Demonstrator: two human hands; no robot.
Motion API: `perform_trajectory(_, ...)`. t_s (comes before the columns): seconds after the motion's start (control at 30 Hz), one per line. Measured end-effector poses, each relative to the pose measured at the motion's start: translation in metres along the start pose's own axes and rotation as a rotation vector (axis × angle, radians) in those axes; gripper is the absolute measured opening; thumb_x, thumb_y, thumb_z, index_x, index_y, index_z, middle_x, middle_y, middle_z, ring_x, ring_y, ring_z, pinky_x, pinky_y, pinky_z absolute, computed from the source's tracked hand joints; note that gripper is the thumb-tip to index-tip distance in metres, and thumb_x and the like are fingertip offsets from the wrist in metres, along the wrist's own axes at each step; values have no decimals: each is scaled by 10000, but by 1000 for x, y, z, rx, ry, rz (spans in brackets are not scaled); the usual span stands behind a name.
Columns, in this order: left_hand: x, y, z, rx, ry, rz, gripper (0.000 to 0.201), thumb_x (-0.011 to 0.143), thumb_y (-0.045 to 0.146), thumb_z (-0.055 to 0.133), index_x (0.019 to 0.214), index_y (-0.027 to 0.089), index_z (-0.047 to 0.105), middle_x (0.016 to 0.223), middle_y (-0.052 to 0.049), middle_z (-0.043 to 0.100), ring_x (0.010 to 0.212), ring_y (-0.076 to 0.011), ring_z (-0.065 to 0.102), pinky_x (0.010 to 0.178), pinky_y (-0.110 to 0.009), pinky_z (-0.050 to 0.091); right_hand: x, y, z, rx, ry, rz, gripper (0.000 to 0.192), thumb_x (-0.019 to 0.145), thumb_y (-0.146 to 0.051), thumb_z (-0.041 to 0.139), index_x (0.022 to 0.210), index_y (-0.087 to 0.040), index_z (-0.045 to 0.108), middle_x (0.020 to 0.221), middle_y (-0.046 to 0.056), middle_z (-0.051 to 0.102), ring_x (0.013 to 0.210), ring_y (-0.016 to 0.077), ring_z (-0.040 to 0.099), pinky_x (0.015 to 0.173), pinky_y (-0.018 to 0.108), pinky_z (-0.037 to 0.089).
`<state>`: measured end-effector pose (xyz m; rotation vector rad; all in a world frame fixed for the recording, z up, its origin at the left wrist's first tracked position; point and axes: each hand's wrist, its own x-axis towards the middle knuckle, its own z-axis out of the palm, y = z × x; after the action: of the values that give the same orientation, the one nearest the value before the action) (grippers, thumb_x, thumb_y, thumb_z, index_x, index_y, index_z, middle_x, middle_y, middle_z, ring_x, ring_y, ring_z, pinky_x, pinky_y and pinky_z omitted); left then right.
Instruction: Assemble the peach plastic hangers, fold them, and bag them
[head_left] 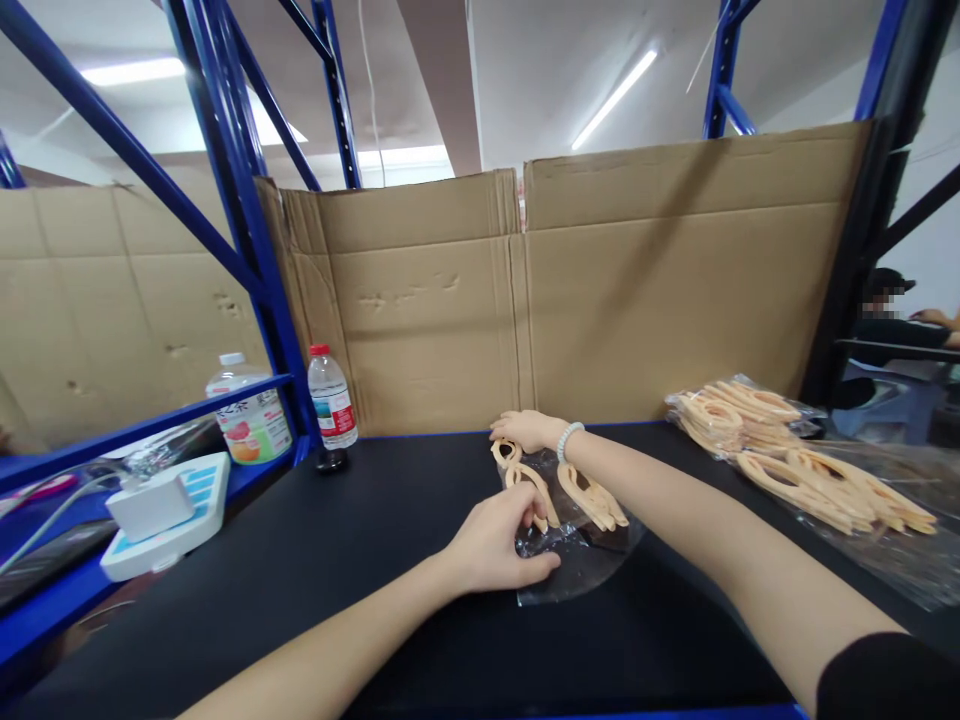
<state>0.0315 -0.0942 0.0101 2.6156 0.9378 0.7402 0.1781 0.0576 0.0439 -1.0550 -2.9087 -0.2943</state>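
Observation:
Pale wood-coloured pieces with oval holes and narrow, pronged ends lie with a clear plastic bag on the black tabletop. Whether every piece is inside the bag, I cannot tell. My left hand rests at the near left side of the bag, fingers curled over its edge and thumb apart from them. Reaching across, my right hand lies over the far end of the pieces, its fingers stretched to the left and partly hidden. A beaded bracelet circles the right wrist.
More such pieces lie at the right with clear bags, beside a filled bag. A red-capped bottle stands at the back left. Cardboard panels wall the far edge. A power strip sits left; a person is beyond, right.

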Motion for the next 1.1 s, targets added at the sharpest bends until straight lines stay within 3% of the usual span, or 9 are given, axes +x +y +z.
perform_trajectory(0.1, -1, 0, 1, 6, -24, 4, 344, 621, 280, 724, 862, 214, 487, 792, 31, 529, 688, -146, 497, 619, -242, 409, 1, 6, -2, -6, -65, 16, 338, 727, -186, 649, 1065, -188, 667, 1041, 116, 685, 929, 233, 635, 733, 287, 460)
perform_trajectory(0.23, -1, 4, 3, -20, 2, -11, 290, 646, 218, 684, 843, 210, 472, 786, 27, 542, 699, -148, 512, 622, -239, 408, -9, 15, -10, 37, -115, 33, 418, 618, -142, 672, 1036, -159, 687, 920, 94, 709, 786, 207, 638, 635, 252, 427)
perform_trajectory(0.4, -1, 8, 3, -60, 1, -10, 234, 672, 165, 638, 833, 213, 476, 727, 43, 539, 642, -131, 505, 584, -223, 388, -29, 22, -20, 165, -68, 53, 307, 667, -153, 606, 952, -135, 717, 764, 44, 703, 622, 155, 584, 549, 235, 390)
perform_trajectory(0.5, -1, 9, 2, -58, -5, -9, 233, 680, 153, 627, 850, 217, 481, 709, 52, 548, 602, -122, 492, 573, -220, 385, -43, 21, -23, 239, 59, 66, 231, 789, -157, 515, 886, -141, 725, 765, 40, 702, 639, 133, 587, 600, 225, 408)
perform_trajectory(0.63, -1, 9, 1, -44, 9, -15, 227, 688, 149, 619, 857, 217, 485, 719, 57, 566, 581, -114, 483, 573, -218, 385, -65, 16, -26, 295, 305, 117, 275, 887, -161, 433, 963, -115, 694, 940, 90, 696, 818, 144, 607, 729, 234, 428)
perform_trajectory(0.77, -1, 11, 0, 0, 9, -29, 229, 685, 146, 617, 858, 215, 484, 723, 58, 577, 589, -117, 492, 566, -217, 373, -100, 3, -34, 363, 580, 198, 234, 894, -228, 480, 947, -120, 680, 863, 78, 693, 723, 144, 594, 661, 255, 444)
perform_trajectory(0.9, -2, 10, 1, 45, 28, -40, 223, 691, 145, 610, 861, 215, 484, 747, 55, 586, 598, -117, 507, 566, -218, 370, -150, -25, -50, 478, 838, 264, 194, 854, -296, 579, 958, -157, 666, 811, 44, 693, 653, 140, 607, 601, 257, 477)
perform_trajectory(0.97, -2, 10, 3, 58, 36, -48, 212, 694, 136, 602, 849, 215, 481, 760, 52, 596, 601, -118, 514, 569, -219, 371, -176, -46, -57, 464, 893, 299, 186, 854, -306, 588, 960, -171, 660, 837, 46, 693, 684, 147, 630, 602, 256, 496)
perform_trajectory(1.1, -2, 7, 6, 82, 53, -64, 188, 710, 118, 578, 839, 218, 483, 746, 51, 607, 597, -121, 524, 564, -222, 371, -217, -87, -62, 335, 868, 262, 135, 869, -247, 580, 974, -207, 654, 881, 44, 686, 742, 148, 638, 600, 240, 516)
